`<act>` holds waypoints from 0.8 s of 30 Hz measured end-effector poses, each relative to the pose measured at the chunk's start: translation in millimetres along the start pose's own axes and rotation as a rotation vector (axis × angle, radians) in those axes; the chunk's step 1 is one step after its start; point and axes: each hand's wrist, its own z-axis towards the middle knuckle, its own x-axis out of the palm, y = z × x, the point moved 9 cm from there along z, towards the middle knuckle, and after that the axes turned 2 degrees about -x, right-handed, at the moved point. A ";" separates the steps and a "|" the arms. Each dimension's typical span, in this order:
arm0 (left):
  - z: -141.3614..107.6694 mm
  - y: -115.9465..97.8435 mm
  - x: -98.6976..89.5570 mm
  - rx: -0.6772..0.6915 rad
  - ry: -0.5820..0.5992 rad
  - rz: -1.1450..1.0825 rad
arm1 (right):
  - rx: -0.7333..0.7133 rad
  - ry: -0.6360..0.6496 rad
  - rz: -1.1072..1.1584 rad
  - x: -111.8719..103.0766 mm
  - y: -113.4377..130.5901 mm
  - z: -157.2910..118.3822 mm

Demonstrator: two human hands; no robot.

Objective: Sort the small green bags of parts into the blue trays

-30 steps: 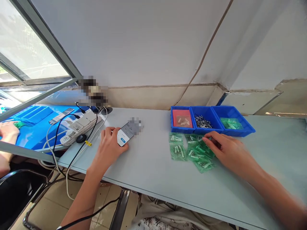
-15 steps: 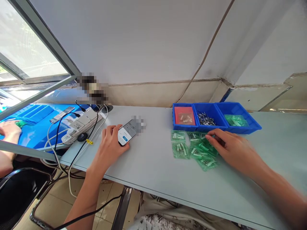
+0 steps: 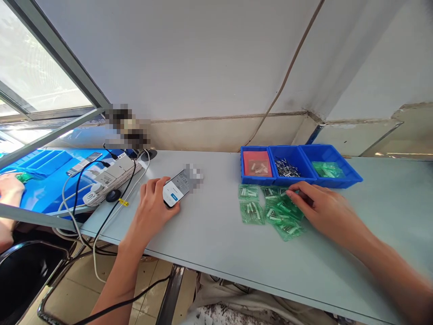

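Observation:
My left hand [image 3: 152, 201] is closed round the lower left edges of a smartphone [image 3: 177, 186] on the table. Its lit screen shows a running timer, and its far end is blurred out. My right hand [image 3: 314, 205] rests at the right side of a pile of small green plastic packets [image 3: 284, 214], fingers curled and thumb close to the index finger. Its fingertips touch the packets, but whether they grip one is hidden. Two more packets [image 3: 252, 212] lie left of the pile, holding small whitish and metal pieces.
Behind the packets stands a blue three-compartment bin [image 3: 284, 182] with a red sheet, loose metal pins [image 3: 286, 169] and green packets [image 3: 327, 169]. A power strip [image 3: 111, 180] with cables sits at left. Another person's hand [image 3: 11, 187] shows beyond the frame bar.
The whole view has shifted slightly left. Both hands keep their places, on the phone and at the packet pile.

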 end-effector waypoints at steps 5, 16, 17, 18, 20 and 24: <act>-0.4 0.4 -1.5 0.020 -0.019 -0.011 | 0.011 0.018 -0.001 0.7 1.1 -0.8; -1.7 0.3 -3.6 0.045 -0.028 -0.011 | 0.004 0.018 -0.006 -0.6 4.4 -0.9; -1.7 0.7 -3.6 0.041 -0.028 -0.013 | 0.003 0.017 -0.008 -0.7 4.7 -1.0; -1.7 1.1 -3.5 0.038 -0.026 -0.016 | 0.003 0.016 -0.010 -0.9 4.9 -1.2; -1.7 1.9 -2.9 0.030 -0.017 -0.022 | 0.003 0.014 -0.015 -1.0 5.1 -1.5; -1.7 3.1 -2.0 0.028 -0.008 -0.027 | -0.004 0.010 -0.015 -1.2 5.5 -2.1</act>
